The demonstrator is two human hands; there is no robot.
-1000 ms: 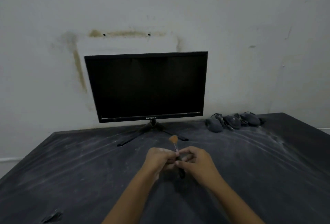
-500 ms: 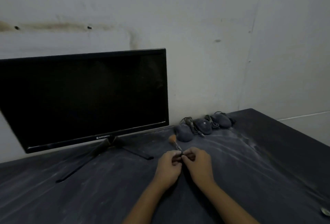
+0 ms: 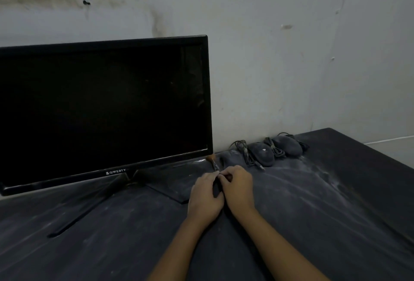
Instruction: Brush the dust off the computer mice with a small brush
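A pale, scuffed wall (image 3: 291,61) fills the back, with a brown smear (image 3: 44,0) and a small dark hole (image 3: 86,2) high on the left. A dark worktop (image 3: 336,213) streaked with white dust stands against it. A black monitor (image 3: 100,106), its screen dark, stands on thin legs (image 3: 78,215). The light is dim.

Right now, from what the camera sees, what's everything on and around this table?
Monitor: one, black, screen dark, left on the table.
Mice: three, dusty dark grey, in a row by the wall, right of the monitor, cables bundled.
Brush: one, small, orange bristles, sticking out ahead of the hands.
Table: one, dark, dust-streaked.
Wall: pale grey, stained.
Left hand: pinches the brush handle.
Right hand: pinches the brush handle too.
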